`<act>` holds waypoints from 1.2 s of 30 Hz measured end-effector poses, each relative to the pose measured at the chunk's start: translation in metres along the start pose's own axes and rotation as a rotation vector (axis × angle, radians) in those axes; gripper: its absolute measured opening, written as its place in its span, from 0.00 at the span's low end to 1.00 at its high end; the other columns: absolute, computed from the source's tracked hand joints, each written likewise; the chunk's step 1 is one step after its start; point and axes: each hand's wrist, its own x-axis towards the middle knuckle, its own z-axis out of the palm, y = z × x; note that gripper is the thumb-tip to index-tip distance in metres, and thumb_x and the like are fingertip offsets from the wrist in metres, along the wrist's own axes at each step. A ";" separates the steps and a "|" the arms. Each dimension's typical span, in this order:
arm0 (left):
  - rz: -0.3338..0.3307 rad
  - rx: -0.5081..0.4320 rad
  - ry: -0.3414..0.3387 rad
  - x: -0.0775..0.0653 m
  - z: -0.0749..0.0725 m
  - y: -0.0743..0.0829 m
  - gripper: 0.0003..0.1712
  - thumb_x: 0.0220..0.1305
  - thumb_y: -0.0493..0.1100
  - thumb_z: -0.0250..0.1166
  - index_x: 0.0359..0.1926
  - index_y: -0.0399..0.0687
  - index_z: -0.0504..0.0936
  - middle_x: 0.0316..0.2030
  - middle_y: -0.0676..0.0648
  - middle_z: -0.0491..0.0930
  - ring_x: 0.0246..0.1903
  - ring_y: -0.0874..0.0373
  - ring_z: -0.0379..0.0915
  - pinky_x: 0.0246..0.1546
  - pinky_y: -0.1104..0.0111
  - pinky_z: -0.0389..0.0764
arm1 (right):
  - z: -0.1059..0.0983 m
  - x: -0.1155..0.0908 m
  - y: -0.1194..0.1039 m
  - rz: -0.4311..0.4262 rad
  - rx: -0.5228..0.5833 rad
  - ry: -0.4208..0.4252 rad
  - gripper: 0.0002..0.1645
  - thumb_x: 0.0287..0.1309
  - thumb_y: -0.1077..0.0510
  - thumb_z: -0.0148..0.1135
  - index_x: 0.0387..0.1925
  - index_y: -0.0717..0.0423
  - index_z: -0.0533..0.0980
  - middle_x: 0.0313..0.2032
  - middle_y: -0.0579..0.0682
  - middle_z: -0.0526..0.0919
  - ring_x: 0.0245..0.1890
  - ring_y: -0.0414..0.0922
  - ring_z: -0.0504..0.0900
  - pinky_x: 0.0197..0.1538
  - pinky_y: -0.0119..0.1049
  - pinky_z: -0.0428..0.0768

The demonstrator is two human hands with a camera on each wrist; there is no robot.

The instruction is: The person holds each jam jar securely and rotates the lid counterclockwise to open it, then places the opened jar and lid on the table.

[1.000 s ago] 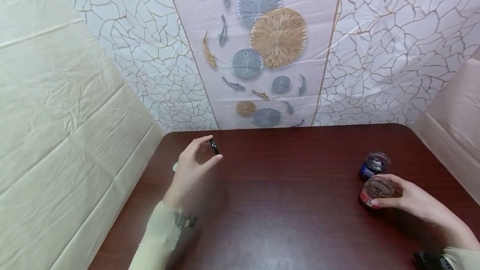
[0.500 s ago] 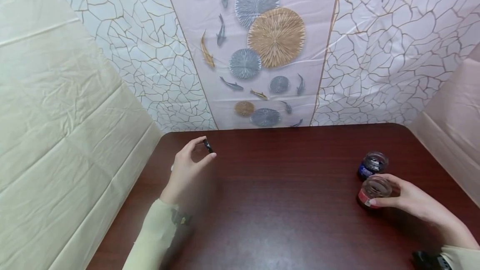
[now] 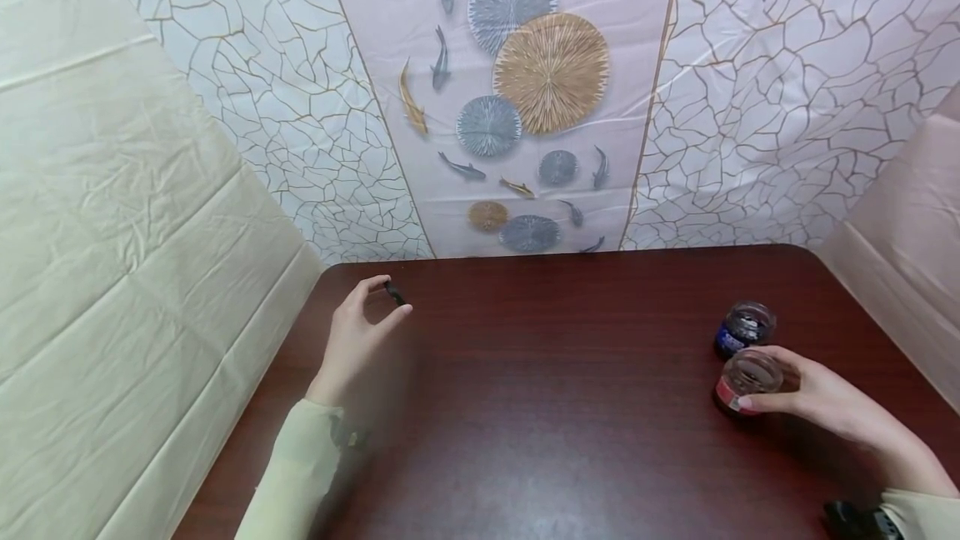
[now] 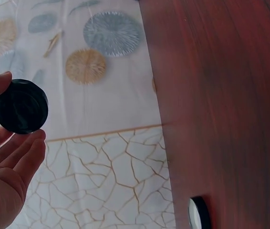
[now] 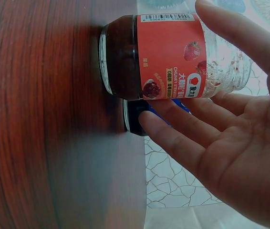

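Note:
My left hand [image 3: 351, 352] pinches a round black jar lid [image 4: 20, 106] between thumb and fingertips, raised over the table's far left part. In the head view this lid shows nearly edge-on. At the right, my right hand [image 3: 821, 394] holds a strawberry jam jar [image 5: 173, 57] with a red label, thumb on one side and fingers on the other. The jar stands upright with its glass mouth uncovered and dark jam low inside. Right behind it is a second uncovered jar [image 3: 744, 330] with a blue label and dark contents.
Another lid [image 4: 199, 213], dark-rimmed with a white face, lies on the table in the left wrist view; my left hand hides it in the head view. The dark red table [image 3: 555, 390] meets patterned cloth [image 3: 525, 190] at the back and plain cloth [image 3: 187, 273] at the left.
My left hand has moved left with the black lid, covering the other lid's pale edge that showed beside it before. The right hand and both jars have stayed in place.

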 end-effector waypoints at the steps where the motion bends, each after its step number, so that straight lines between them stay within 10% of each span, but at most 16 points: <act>1: -0.004 0.003 0.002 -0.001 -0.001 -0.001 0.36 0.59 0.61 0.73 0.64 0.53 0.76 0.55 0.51 0.81 0.56 0.54 0.77 0.56 0.54 0.73 | 0.000 0.000 0.000 0.002 0.000 0.000 0.39 0.57 0.58 0.74 0.65 0.67 0.67 0.50 0.56 0.82 0.44 0.27 0.78 0.41 0.22 0.74; 7: -0.055 0.010 -0.013 -0.007 -0.008 -0.009 0.36 0.59 0.62 0.72 0.64 0.54 0.74 0.52 0.51 0.82 0.50 0.57 0.79 0.41 0.55 0.79 | 0.000 0.001 -0.001 0.016 -0.004 -0.002 0.41 0.57 0.58 0.75 0.66 0.68 0.65 0.52 0.59 0.81 0.43 0.26 0.77 0.41 0.22 0.75; 18: -0.119 -0.001 -0.012 -0.019 -0.020 -0.027 0.36 0.60 0.61 0.73 0.63 0.53 0.72 0.42 0.53 0.85 0.55 0.53 0.80 0.59 0.52 0.72 | 0.000 0.000 -0.001 0.032 -0.012 -0.008 0.41 0.58 0.57 0.74 0.66 0.68 0.65 0.53 0.60 0.80 0.44 0.25 0.77 0.41 0.22 0.74; 36: -0.232 0.068 0.072 -0.035 -0.052 -0.061 0.37 0.62 0.58 0.72 0.67 0.53 0.70 0.53 0.46 0.82 0.55 0.51 0.79 0.57 0.55 0.77 | 0.001 0.000 0.001 -0.003 0.016 0.001 0.40 0.57 0.59 0.74 0.65 0.68 0.66 0.50 0.53 0.82 0.44 0.25 0.77 0.42 0.20 0.74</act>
